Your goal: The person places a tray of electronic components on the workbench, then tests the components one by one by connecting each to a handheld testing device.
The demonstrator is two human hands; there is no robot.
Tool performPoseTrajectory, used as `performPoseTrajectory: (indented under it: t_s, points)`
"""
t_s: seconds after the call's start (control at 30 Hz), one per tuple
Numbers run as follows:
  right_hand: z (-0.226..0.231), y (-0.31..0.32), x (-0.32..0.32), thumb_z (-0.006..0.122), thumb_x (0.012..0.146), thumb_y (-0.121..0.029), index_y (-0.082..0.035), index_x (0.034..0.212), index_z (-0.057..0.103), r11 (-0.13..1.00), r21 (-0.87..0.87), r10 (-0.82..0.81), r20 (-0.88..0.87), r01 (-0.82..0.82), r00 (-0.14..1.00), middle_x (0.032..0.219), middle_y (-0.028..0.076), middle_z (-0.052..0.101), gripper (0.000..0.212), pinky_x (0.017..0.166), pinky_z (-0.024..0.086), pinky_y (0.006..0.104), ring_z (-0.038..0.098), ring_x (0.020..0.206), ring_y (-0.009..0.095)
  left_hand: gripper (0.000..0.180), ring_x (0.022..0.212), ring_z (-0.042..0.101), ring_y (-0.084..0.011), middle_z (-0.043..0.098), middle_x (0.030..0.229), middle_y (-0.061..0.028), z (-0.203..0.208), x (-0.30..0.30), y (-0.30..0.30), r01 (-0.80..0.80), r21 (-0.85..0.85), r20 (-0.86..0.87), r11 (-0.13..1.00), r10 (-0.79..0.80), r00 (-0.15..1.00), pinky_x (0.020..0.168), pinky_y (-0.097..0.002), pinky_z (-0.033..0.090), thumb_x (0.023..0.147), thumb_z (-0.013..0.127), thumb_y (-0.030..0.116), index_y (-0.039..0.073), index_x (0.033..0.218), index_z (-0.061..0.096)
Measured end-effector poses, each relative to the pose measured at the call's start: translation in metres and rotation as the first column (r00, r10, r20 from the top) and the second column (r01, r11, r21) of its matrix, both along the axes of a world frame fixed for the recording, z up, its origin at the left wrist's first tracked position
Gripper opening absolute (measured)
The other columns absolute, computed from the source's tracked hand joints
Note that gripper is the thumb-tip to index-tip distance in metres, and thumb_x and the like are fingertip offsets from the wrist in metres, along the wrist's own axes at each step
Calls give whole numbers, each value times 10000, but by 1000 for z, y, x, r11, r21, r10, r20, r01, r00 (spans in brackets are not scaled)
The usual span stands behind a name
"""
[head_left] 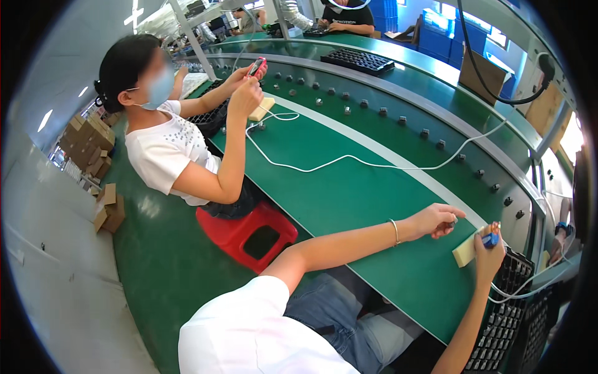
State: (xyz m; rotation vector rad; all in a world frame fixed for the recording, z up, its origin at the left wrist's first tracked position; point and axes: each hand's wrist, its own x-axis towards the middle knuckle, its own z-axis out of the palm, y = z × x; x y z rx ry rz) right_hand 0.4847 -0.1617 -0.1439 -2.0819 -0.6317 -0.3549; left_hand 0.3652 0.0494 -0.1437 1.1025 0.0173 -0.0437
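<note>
My left hand (pixel 439 219), at the end of an arm with a bracelet, is over the green bench. Its fingers are closed around a small dark and metallic part (pixel 453 222), with the index finger stretched out. To its right, my right hand (pixel 491 257) grips a small blue device (pixel 491 239) with a coppery end; its exact kind I cannot make out. Beside that hand lies a pale yellow block (pixel 464 252), partly covered by it. A white cable (pixel 517 295) runs below the right hand.
Black compartment trays (pixel 498 336) sit at the right by my right forearm. Small dark parts (pixel 425 133) line the green belt (pixel 398 149) beyond a white strip. A co-worker on a red stool (pixel 249 237) sits to the left, holding a red device (pixel 256 66).
</note>
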Motion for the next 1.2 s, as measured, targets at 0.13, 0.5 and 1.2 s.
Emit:
performPoseTrajectory:
  t_s: [0.13, 0.5, 1.2]
  points:
    - [0, 27, 71, 687, 766, -176, 20, 1051, 648, 999, -28, 43, -35, -44, 998, 773, 102, 633, 348, 712, 499, 344, 598, 693, 188, 223, 523, 519, -67, 637, 714, -42, 0, -4, 1, -164, 121, 26, 979, 162, 986, 470, -212, 390, 943, 640, 213, 29, 1057, 586]
    - [-10, 72, 119, 672, 684, -273, -51, 980, 702, 949, -281, -121, 101, 145, 988, 862, 230, 697, 371, 744, 517, 467, 671, 852, 420, 219, 541, 554, -70, 677, 757, -66, 2, -13, 6, -261, 108, 97, 959, 251, 963, 472, -219, 428, 926, 688, 215, 18, 989, 614]
    - [28, 21, -41, 570, 989, -298, 4, 1160, 629, 750, 626, 600, -508, -214, 618, 876, 20, 659, 352, 535, 420, 175, 570, 671, 25, 183, 633, 690, -159, 715, 792, -117, 16, -14, -24, -331, 339, 233, 881, 262, 936, 529, -234, 514, 866, 728, 54, -24, 949, 586]
